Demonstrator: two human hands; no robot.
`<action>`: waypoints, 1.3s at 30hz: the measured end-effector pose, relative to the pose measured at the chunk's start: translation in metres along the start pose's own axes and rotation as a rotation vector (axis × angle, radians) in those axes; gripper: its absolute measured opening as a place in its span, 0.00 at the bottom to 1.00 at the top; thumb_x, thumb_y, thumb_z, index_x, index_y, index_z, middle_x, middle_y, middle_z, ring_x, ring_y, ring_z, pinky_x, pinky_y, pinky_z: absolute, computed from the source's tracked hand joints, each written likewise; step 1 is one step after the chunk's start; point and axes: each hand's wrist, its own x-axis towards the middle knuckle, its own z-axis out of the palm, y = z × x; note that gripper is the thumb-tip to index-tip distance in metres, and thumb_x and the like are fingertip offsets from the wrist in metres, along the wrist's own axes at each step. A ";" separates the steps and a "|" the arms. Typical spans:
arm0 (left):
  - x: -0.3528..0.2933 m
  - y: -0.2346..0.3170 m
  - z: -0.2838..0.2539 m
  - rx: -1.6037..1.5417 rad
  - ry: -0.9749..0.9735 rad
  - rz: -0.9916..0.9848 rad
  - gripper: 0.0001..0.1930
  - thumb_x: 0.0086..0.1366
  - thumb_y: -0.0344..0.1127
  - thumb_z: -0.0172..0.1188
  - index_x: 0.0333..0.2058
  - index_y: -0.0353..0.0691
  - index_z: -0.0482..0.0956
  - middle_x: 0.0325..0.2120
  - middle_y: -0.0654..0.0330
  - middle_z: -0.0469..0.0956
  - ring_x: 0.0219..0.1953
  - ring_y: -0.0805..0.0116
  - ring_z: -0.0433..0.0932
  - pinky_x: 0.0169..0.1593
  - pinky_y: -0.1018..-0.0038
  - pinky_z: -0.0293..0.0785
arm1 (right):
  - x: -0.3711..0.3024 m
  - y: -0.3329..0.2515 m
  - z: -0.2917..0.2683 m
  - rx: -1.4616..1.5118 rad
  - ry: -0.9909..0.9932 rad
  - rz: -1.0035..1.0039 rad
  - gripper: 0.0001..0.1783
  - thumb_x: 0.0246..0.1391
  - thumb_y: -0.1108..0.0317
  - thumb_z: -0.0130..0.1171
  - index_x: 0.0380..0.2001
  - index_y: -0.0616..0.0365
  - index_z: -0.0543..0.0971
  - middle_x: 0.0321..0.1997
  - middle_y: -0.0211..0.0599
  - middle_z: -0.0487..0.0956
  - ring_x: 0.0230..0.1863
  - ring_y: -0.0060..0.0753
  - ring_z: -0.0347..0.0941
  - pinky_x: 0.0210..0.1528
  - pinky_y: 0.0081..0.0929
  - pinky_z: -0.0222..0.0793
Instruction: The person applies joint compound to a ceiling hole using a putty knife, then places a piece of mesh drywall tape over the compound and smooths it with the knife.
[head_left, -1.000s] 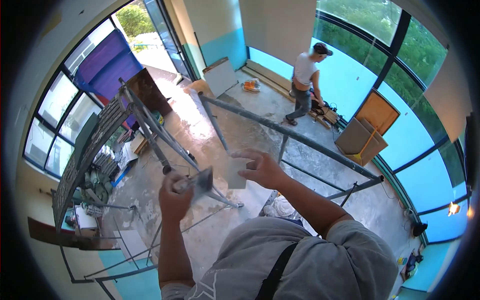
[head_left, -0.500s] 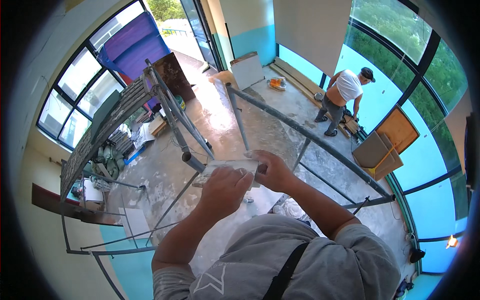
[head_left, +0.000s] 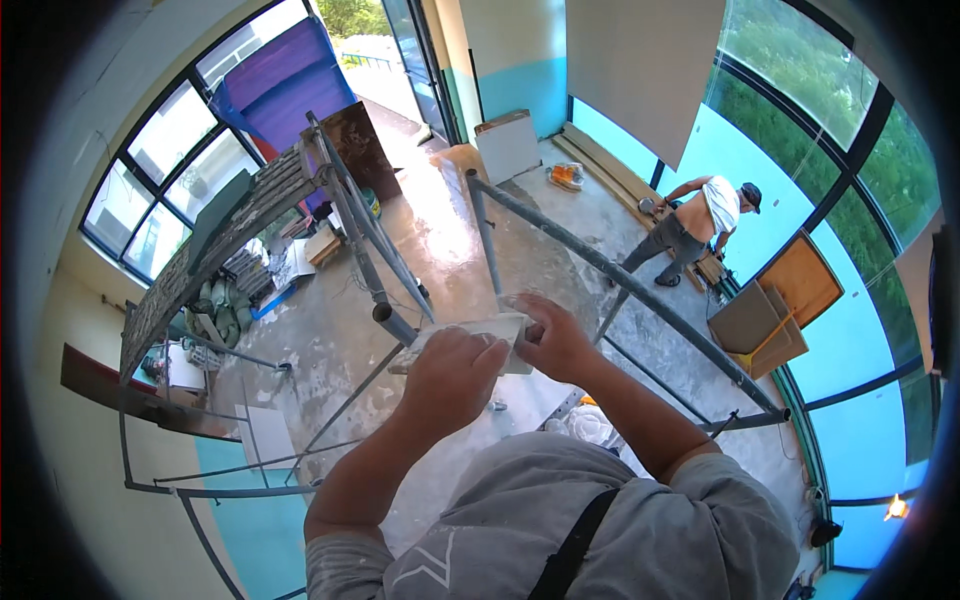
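A pale, flat slab-like piece (head_left: 492, 326), smeared with whitish material, lies across between my hands at the middle of the view. My left hand (head_left: 450, 375) is closed over its left part, with the back of the hand facing up. At its right end my right hand (head_left: 553, 342) grips the edge between thumb and fingers. My fingers cover much of the piece, so its exact kind cannot be told. Just beyond it is the open end of a grey scaffold tube (head_left: 392, 322).
Scaffold frames stand on both sides, with a long tube (head_left: 610, 268) slanting down right and a worn platform (head_left: 270, 180) at left. A co-worker (head_left: 690, 230) bends near the windows at right. Leaning boards (head_left: 760, 325) and an orange-coloured thing (head_left: 567, 176) are on the floor.
The whole view has shifted slightly. The co-worker has turned and bends lower, with one arm reaching out to the left. My hands keep their hold on the pale piece.
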 end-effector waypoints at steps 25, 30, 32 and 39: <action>0.054 -0.041 -0.023 -0.484 0.309 -0.297 0.19 0.47 0.40 0.74 0.35 0.37 0.80 0.33 0.55 0.80 0.34 0.61 0.80 0.38 0.70 0.77 | 0.060 -0.152 -0.081 -0.066 0.403 -0.440 0.16 0.52 0.70 0.64 0.44 0.62 0.79 0.46 0.40 0.79 0.38 0.30 0.78 0.39 0.26 0.76; 0.026 -0.149 -0.016 -0.617 0.260 -0.820 0.14 0.48 0.37 0.72 0.29 0.37 0.79 0.26 0.61 0.79 0.27 0.71 0.77 0.29 0.74 0.73 | 0.039 -0.320 -0.181 -0.164 0.915 -0.818 0.18 0.51 0.65 0.63 0.44 0.60 0.75 0.24 0.35 0.77 0.26 0.26 0.75 0.32 0.28 0.71; 0.019 -0.179 -0.020 -0.815 0.360 -0.831 0.11 0.46 0.35 0.72 0.27 0.40 0.79 0.22 0.65 0.77 0.23 0.75 0.74 0.26 0.74 0.69 | 0.026 -0.390 -0.222 -0.281 1.060 -1.031 0.13 0.55 0.63 0.59 0.38 0.60 0.79 0.26 0.33 0.79 0.26 0.23 0.74 0.33 0.25 0.71; -0.011 -0.226 0.039 -0.998 0.439 -0.982 0.12 0.45 0.35 0.73 0.25 0.40 0.79 0.16 0.67 0.72 0.18 0.75 0.70 0.22 0.73 0.65 | -0.007 -0.568 -0.256 -0.357 1.242 -1.373 0.13 0.57 0.62 0.59 0.37 0.63 0.78 0.30 0.34 0.79 0.29 0.23 0.76 0.33 0.22 0.75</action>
